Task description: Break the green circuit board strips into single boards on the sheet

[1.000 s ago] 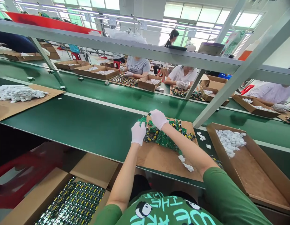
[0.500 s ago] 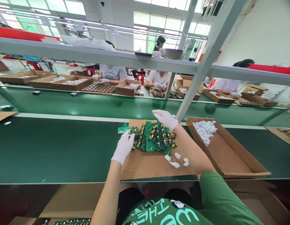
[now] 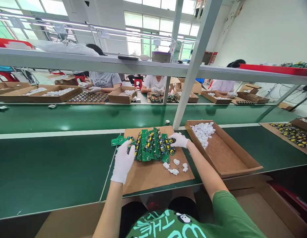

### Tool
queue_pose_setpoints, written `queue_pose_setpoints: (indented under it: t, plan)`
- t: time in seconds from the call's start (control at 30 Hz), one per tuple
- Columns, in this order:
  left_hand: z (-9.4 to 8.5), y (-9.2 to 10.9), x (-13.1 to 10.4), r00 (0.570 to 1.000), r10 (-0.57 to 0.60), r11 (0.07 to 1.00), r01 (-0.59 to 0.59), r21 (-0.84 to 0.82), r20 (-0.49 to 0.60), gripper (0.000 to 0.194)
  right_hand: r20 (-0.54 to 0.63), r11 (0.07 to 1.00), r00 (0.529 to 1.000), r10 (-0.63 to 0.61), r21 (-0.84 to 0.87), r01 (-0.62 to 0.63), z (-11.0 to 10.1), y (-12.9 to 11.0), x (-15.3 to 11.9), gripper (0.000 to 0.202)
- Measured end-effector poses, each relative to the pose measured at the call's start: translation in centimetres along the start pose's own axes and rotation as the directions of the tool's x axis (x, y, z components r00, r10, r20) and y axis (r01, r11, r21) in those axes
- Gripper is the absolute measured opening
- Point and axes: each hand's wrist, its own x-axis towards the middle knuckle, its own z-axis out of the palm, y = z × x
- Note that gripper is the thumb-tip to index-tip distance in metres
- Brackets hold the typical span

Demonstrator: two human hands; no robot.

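A pile of green circuit boards (image 3: 146, 147) with yellow and black parts lies on a flat cardboard sheet (image 3: 153, 178). At the pile's left edge is my left hand (image 3: 123, 160), in a white glove, thumb and fingers apart, with no item visible in it. My right hand (image 3: 179, 140), also gloved, reaches the pile's right edge; its fingertips are at a small board there, and whether they grip it is unclear. Several white pieces (image 3: 173, 171) lie on the cardboard in front of the pile.
To the right stands a cardboard tray (image 3: 233, 152) with white pieces (image 3: 203, 132) at its far end. A slanting metal post (image 3: 188, 89) rises behind the boards, under a shelf (image 3: 94, 62). Gloved co-workers sit beyond the green belt (image 3: 94, 117).
My right hand has come down from beyond the pile to its right edge. My left hand stays at the left edge. The camera view has turned to the right, and a small white-topped item shows on the belt.
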Motion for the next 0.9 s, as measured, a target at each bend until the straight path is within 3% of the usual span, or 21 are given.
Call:
queue_pose_setpoints:
  t: [0.17,0.33,0.4,0.5,0.67,0.8,0.9]
  plan:
    - [0.3,-0.1,-1.2,1.000,-0.001,0.996,-0.001,-0.089,-0.024,0.038,-0.096,0.999,0.995,0.009,0.052,-0.004,0.1,0.3,-0.7,0.028]
    - [0.9,-1.2,-3.1,0.998,-0.008,0.989,-0.001,-0.148,-0.059,0.038,-0.247,0.991,0.969,-0.022,0.125,0.054,-2.7,-0.9,-2.5,0.036]
    - [1.3,-1.9,-3.8,0.994,-0.019,0.989,0.004,-0.150,-0.104,0.037,-0.277,0.981,0.956,-0.098,0.135,0.140,-4.3,-3.5,-2.4,0.039]
    - [1.7,-3.3,-4.5,0.974,-0.053,0.992,0.025,-0.126,-0.220,0.039,-0.254,0.949,0.933,-0.256,0.116,0.292,-5.1,-9.7,-0.9,0.043]
    - [0.8,-5.0,-4.7,0.942,-0.018,0.999,0.032,0.036,-0.335,0.037,-0.011,0.895,0.895,-0.445,0.033,0.445,-1.3,-20.0,3.6,0.043]
    - [-0.2,-5.4,-4.7,0.946,0.051,0.985,0.005,0.173,-0.319,0.038,0.090,0.899,0.898,-0.431,-0.037,0.436,1.7,-23.0,6.0,0.050]
    - [-0.2,-5.7,-4.3,0.960,0.118,0.967,-0.052,0.251,-0.253,0.042,0.081,0.898,0.899,-0.430,-0.066,0.435,1.8,-23.6,5.5,0.060]
